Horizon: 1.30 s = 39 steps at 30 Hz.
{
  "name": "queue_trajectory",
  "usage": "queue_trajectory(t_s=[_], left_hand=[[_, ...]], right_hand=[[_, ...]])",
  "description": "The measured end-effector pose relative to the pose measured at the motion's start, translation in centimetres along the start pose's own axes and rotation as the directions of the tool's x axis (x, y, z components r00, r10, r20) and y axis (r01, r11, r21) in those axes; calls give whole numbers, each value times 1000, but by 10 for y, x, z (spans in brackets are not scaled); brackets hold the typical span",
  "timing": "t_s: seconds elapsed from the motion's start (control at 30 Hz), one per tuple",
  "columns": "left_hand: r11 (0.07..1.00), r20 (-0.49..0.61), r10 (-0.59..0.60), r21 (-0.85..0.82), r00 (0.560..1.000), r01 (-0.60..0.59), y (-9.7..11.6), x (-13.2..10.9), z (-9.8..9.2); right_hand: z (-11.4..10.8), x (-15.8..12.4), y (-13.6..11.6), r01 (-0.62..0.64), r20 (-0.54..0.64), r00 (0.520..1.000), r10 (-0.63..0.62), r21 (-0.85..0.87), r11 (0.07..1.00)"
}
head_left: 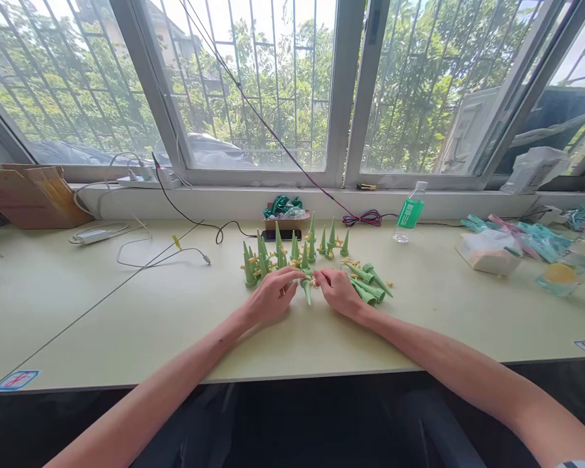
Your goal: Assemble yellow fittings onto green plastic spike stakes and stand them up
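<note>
My left hand point(274, 291) is closed with its thumb and fingertips on a green plastic cone point(308, 292), whose tip points down toward me. On the cone's other side my right hand point(338, 290) pinches at a small yellowish piece point(314, 281), mostly hidden by the fingers. Behind my hands stand several upright green cones point(278, 240) with small yellow pieces at their sides. Several loose green cones point(370, 286) lie on their sides to the right of my right hand, with a few small yellow bits point(355, 263) near them.
At the back are a black phone point(281, 235), a small box with green wrapping point(286, 209) and a coiled cable point(369, 218). A green-labelled bottle point(409, 213) stands right of them. Farther right sits a tissue pack point(490, 250). White cables point(100, 234) lie left.
</note>
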<state>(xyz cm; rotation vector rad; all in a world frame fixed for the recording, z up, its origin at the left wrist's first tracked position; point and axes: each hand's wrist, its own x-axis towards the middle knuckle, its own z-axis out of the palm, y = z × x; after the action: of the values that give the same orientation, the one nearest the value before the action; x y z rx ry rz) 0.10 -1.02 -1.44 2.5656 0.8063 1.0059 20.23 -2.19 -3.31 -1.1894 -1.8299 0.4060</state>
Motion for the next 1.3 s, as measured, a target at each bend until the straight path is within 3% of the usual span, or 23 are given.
queue_trajectory(t_s=[0.4,0.57,0.67,0.9,1.3], left_hand=[[994,16,44,102,999,-45,-7,0,4],[982,-81,-28,186,996,43,-9,0,4],[972,-80,-99,206,992,114,-10,0,4],[954,-78,-229,179,970,240,-8,1,4],[967,-66,-161,191,985,171,-6,-1,6]], right_hand=[[0,-2,-1,-18,32,999,17,22,1000],[-4,-3,-7,-79,-49,995,83,75,994],[-4,-3,-9,-65,-73,995,69,58,996],[-4,-6,-11,-4,-77,997,2,-33,999],[-3,-3,-7,128,-52,987,-154,-333,934]])
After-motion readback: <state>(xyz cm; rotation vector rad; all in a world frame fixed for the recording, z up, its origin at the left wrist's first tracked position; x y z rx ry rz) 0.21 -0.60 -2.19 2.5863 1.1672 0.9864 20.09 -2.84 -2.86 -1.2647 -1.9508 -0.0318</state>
